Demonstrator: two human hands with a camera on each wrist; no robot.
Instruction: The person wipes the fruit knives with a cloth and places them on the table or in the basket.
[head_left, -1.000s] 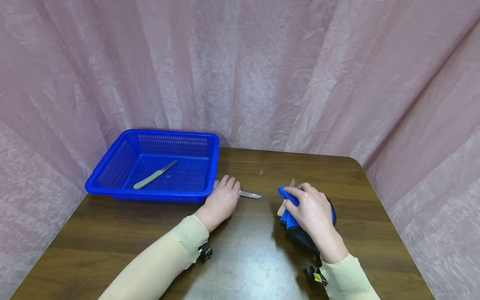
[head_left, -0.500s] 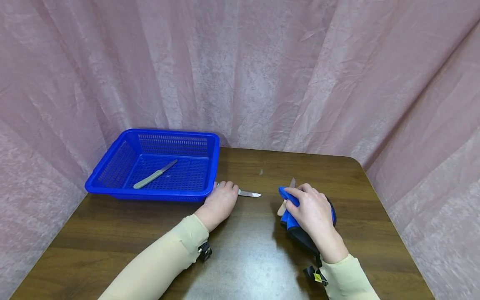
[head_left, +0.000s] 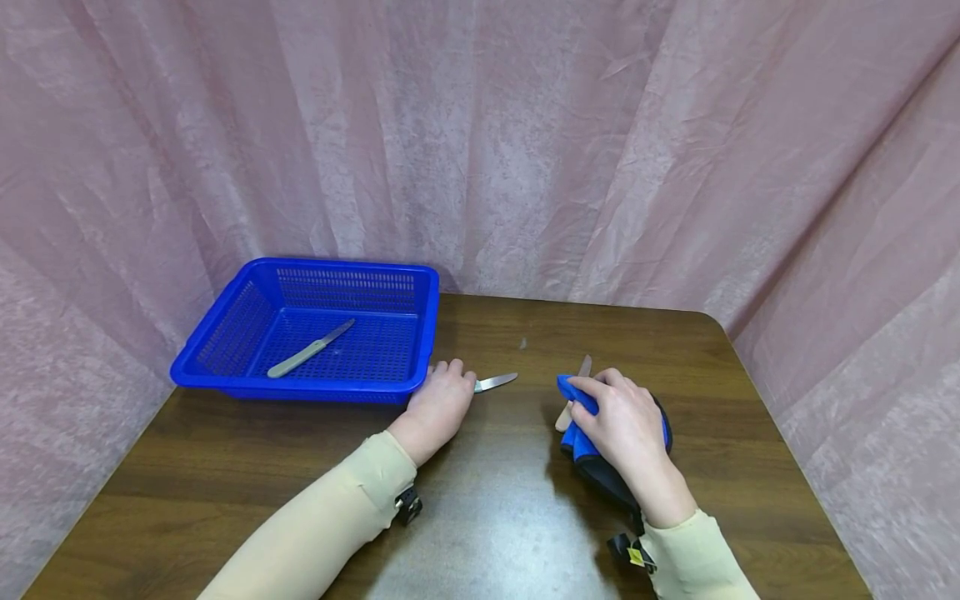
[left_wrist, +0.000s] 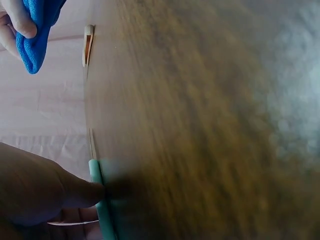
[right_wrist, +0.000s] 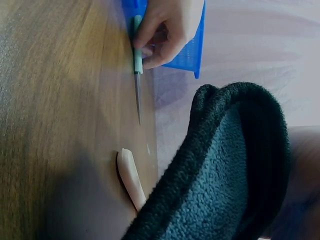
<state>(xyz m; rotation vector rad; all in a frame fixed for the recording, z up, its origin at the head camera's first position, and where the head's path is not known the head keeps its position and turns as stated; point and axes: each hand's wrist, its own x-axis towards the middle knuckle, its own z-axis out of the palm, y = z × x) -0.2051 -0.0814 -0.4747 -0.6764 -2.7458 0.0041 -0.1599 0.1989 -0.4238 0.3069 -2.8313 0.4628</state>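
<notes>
Just right of the basket, my left hand (head_left: 438, 404) pinches the pale green handle of a small knife (right_wrist: 138, 60) between thumb and fingers. Its blade points right, low over the table. In the left wrist view the thumb presses along the green handle (left_wrist: 101, 205). My right hand (head_left: 624, 417) holds a bunched blue cloth with black edging (head_left: 588, 446), its thumb and index finger pinching a fold. Beside and partly behind that cloth, a second knife with a beige handle (right_wrist: 131, 172) lies on the table, its blade tip toward the back.
A blue plastic basket (head_left: 300, 386) stands at the left, with another green-handled knife (head_left: 298, 360) lying inside. Under everything is a brown wooden table (head_left: 517, 475), with a rounded back right corner. Pink curtains (head_left: 480, 150) hang behind and at the sides.
My left hand has drawn back slightly and its fingers have closed in on the handle. The knife's tip has swung toward the back of the table. The right hand and cloth have stayed put.
</notes>
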